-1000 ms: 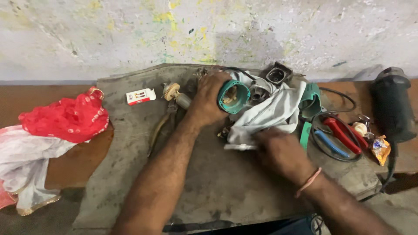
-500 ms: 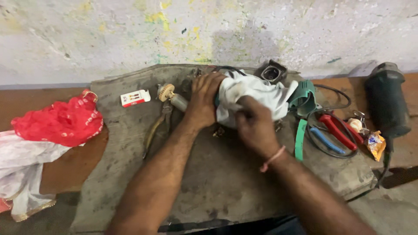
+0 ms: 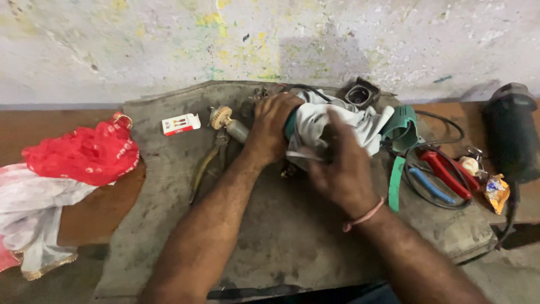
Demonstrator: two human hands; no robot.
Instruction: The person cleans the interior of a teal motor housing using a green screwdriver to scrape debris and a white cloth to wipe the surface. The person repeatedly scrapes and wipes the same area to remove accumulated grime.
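Left hand (image 3: 274,126) clamps the green motor housing (image 3: 291,123) steady on the grey mat (image 3: 281,236) at surface centre, w/ right hand (image 3: 339,163) pressing a white rag (image 3: 349,121) round it, apparently to wipe; pliers (image 3: 209,163) lie just left.

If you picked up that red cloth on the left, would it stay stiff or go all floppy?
Probably floppy: the red cloth lies crumpled in soft folds beside the grey mat. It looks thin, so likely light for its size. It should not roll, though a loose end may trail, since it drapes onto the white cloth.
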